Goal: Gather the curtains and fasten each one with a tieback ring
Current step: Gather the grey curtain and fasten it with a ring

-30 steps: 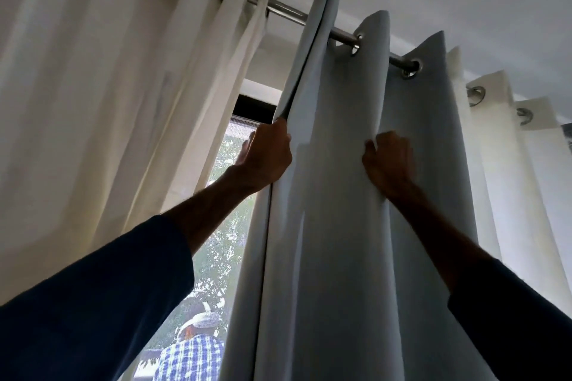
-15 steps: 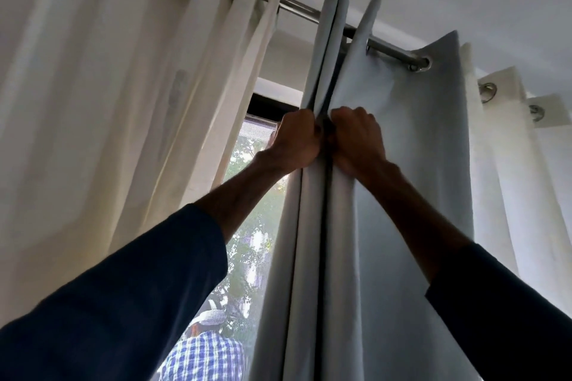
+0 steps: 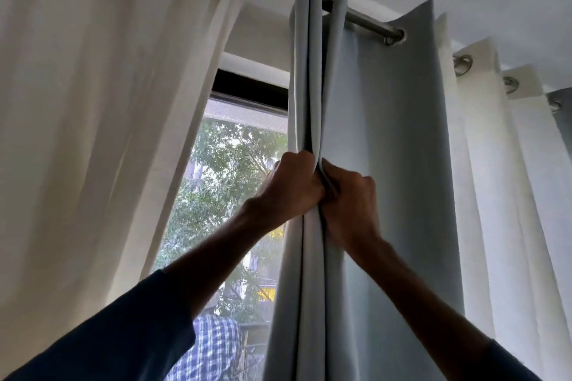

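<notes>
Hanging across the whole left side, a cream curtain (image 3: 93, 102) falls in loose folds from a metal rod (image 3: 368, 20) that runs high up near the ceiling. To its right hangs the grey curtain (image 3: 402, 164), its left edge bunched into narrow upright pleats while the rest spreads flat toward more cream panels (image 3: 495, 179) at the far right. Between the two curtains the window (image 3: 229, 170) shows green trees and, low down, a person in a checked shirt (image 3: 213, 346) outside. Both arms reach up in dark blue sleeves (image 3: 123, 334) — the left hand (image 3: 288, 189) has its fingers curled round the outer pleats of the grey curtain, and the right hand (image 3: 349, 201) grips the next pleat, pressed close against the left. A silver eyelet (image 3: 394, 37) of the grey curtain sits on the rod, right of the pleats.
</notes>
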Motion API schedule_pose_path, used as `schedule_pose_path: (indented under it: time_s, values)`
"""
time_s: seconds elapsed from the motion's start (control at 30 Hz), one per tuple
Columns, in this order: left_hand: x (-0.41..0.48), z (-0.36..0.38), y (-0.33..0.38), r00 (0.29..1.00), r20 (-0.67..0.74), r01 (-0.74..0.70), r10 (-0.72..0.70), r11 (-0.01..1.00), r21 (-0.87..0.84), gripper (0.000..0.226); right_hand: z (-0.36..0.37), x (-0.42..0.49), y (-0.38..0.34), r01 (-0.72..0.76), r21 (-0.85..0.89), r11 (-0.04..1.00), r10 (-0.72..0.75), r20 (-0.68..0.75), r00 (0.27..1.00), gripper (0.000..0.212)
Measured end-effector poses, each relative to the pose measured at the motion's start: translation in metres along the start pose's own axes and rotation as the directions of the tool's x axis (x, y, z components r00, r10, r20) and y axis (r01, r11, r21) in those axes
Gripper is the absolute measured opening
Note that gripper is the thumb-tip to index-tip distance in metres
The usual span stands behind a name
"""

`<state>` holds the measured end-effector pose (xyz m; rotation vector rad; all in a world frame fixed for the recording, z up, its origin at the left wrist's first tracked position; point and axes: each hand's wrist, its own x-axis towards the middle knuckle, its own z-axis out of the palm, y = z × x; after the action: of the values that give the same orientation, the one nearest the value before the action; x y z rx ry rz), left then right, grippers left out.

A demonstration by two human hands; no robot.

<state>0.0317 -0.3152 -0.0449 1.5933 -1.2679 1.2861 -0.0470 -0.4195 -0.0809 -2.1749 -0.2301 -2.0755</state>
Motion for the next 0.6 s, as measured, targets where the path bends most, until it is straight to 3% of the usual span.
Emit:
schedule_pose_path:
  time_s: [0.13,0.23,0.27,0.33,0.4,0.47,0.6]
  values:
    - [-0.028,0.009,0.001,0.998,-0.032,0.047,-0.050,0.996,-0.077,0.041,0.004,-0.029,0.003,-0.004,-0.017,1.000,0.004,0.028,1.000,0.035]
    - [-0.044,0.019,-0.002,0.998,-0.016,0.067,-0.068,0.997,-0.049,0.012,0.005,-0.050,0.003,0.008,0.000,1.000,-0.008,0.055,0.998,0.023]
    - [-0.048,0.023,-0.004,0.997,-0.005,0.074,-0.074,0.996,-0.039,0.012,0.005,-0.055,0.003,0.006,0.016,1.000,-0.007,0.069,0.998,0.023]
    - [-0.056,0.034,-0.008,0.998,-0.018,0.058,-0.059,0.996,-0.063,0.077,0.004,-0.062,0.002,-0.001,0.045,0.999,-0.003,0.089,0.996,0.034]
    - [-0.064,0.039,-0.011,0.996,-0.073,0.036,-0.047,0.988,-0.152,0.097,0.004,-0.066,0.003,0.012,0.068,0.998,-0.018,0.085,0.996,0.042]
    - [-0.069,0.043,-0.012,0.993,-0.119,0.001,-0.024,0.983,-0.184,0.078,0.003,-0.068,0.005,0.016,0.088,0.996,-0.023,0.081,0.996,0.041]
    - [-0.075,0.048,-0.013,0.981,-0.142,0.084,-0.134,0.945,-0.317,0.025,-0.002,-0.070,0.009,0.031,0.099,0.995,-0.038,0.075,0.996,0.040]
